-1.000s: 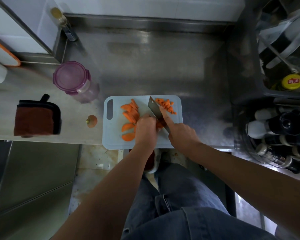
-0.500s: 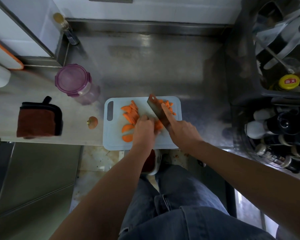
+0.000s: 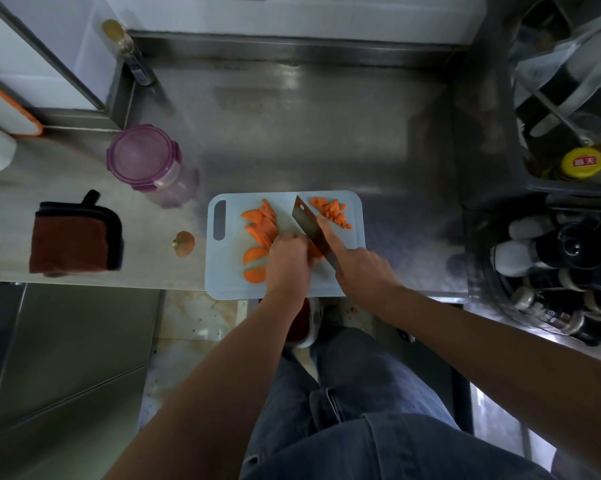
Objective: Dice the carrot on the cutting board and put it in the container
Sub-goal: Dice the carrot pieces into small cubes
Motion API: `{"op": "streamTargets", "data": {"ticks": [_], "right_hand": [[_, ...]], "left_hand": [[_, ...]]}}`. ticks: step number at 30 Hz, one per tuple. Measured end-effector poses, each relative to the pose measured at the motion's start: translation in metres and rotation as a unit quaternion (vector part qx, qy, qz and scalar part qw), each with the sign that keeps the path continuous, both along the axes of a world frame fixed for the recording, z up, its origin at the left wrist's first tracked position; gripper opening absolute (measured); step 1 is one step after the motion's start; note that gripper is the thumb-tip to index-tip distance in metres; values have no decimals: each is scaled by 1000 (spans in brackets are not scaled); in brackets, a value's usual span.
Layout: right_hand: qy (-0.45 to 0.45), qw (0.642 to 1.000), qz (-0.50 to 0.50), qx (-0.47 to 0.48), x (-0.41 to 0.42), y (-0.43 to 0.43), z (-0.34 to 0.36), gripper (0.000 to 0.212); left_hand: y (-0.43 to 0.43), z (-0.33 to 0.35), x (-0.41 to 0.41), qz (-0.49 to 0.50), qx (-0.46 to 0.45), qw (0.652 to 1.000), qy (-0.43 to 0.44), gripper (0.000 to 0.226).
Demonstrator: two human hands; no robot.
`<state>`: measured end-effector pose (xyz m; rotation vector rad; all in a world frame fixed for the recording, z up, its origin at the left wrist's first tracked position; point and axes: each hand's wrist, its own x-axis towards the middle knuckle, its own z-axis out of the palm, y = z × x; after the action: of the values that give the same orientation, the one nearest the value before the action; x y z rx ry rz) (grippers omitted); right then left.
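A pale blue cutting board [image 3: 223,271] lies at the counter's front edge. Orange carrot slices [image 3: 259,225] lie fanned on its left half, and a small heap of diced carrot [image 3: 332,211] sits at its far right corner. My left hand [image 3: 287,261] curls over carrot pieces near the board's middle, holding them down. My right hand [image 3: 361,268] grips the handle of a cleaver [image 3: 309,226], with the forefinger laid along the blade. The blade stands right beside my left fingers. A purple-lidded clear container [image 3: 143,157] stands closed to the left behind the board.
A carrot end [image 3: 184,243] lies left of the board. A folded brown cloth [image 3: 72,239] lies further left. Dark bottles [image 3: 552,258] and a rack with a yellow-capped jar [image 3: 582,164] crowd the right side. A bottle [image 3: 126,50] stands at the back left.
The cleaver has shifted a little between cuts while my left hand stays over the carrot pieces. The view itself has drifted slightly.
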<state>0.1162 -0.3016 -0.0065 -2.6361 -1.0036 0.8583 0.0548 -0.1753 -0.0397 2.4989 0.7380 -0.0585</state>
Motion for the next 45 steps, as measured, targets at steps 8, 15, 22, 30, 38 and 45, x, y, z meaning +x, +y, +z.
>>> {"op": "streamTargets", "data": {"ticks": [8, 15, 22, 30, 38, 45], "right_hand": [[-28, 1000, 4, -8, -9, 2, -10, 100], [-24, 999, -7, 22, -6, -1, -14, 99], [-14, 995, -50, 86, 3, 1, -1, 79], [-7, 999, -22, 25, -6, 3, -4, 90], [-20, 1000, -18, 2, -15, 9, -5, 96], [-35, 999, -7, 22, -21, 6, -17, 105]], "left_hand": [[2, 0, 0, -13, -2, 1000, 7, 10], [3, 2, 1, -20, -2, 1000, 15, 9], [3, 4, -3, -10, 0, 1000, 4, 12], [2, 1, -5, 8, 4, 1000, 8, 9], [3, -5, -3, 1, 8, 1000, 9, 4], [4, -3, -5, -8, 16, 1000, 18, 6]]}}
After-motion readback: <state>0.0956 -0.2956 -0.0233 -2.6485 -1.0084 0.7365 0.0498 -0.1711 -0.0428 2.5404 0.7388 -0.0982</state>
